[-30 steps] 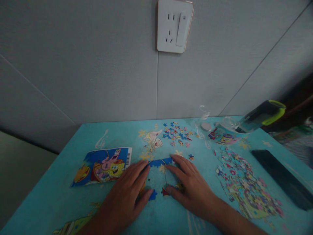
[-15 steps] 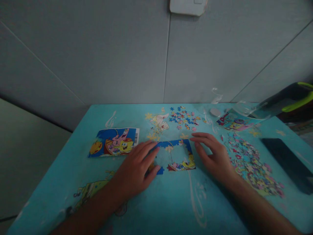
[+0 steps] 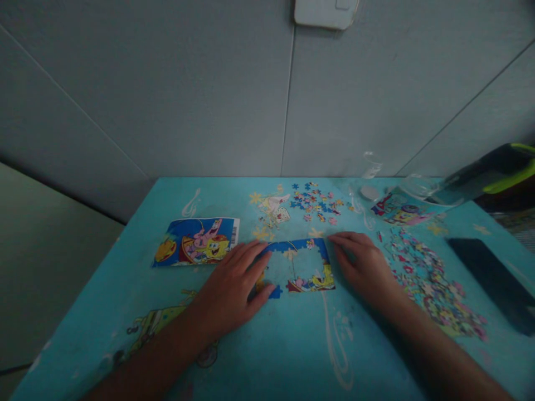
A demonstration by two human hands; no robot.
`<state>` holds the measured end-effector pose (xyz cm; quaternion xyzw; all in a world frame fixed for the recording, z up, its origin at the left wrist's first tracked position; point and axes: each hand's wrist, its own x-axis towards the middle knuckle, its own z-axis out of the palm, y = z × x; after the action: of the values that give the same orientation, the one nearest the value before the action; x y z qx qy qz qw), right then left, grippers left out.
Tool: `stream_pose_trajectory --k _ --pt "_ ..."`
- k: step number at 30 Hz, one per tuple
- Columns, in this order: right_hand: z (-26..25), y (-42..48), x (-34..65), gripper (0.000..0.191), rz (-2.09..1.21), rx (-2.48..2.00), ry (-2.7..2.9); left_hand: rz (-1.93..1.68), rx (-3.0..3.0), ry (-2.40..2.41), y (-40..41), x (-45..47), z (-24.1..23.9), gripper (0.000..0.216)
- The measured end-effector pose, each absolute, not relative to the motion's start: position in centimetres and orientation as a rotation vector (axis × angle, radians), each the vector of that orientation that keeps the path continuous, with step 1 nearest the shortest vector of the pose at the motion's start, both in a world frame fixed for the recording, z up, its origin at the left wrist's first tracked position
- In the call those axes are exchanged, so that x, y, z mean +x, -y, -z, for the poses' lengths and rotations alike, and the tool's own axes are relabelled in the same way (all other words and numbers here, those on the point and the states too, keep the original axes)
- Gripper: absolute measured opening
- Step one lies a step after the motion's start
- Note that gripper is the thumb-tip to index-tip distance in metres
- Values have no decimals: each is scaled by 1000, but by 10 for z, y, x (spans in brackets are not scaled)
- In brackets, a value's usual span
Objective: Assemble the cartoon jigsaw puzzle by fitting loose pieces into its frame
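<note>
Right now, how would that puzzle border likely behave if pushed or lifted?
Pushed, the puzzle border would probably slide rather than roll, since it lies flat. Lifted, it would likely sag or break apart, being narrow strips that look pieced together. The gap in its lower side may also let it skew.

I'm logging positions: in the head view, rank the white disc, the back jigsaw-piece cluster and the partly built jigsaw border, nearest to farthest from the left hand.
From the left hand:
1. Partly built jigsaw border: partly covered by the hand, extending right.
2. Jigsaw-piece cluster: toward the back.
3. White disc: right of the cluster, near the wall.
</note>
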<state>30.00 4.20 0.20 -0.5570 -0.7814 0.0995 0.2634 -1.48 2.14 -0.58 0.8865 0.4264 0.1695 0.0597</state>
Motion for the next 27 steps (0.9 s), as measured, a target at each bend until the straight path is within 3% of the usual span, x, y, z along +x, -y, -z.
stream_pose_trajectory --k 27 --pt "6 -39 298 33 -170 -1533 2270 -551 2672 -1310 -22 -16 7 50"
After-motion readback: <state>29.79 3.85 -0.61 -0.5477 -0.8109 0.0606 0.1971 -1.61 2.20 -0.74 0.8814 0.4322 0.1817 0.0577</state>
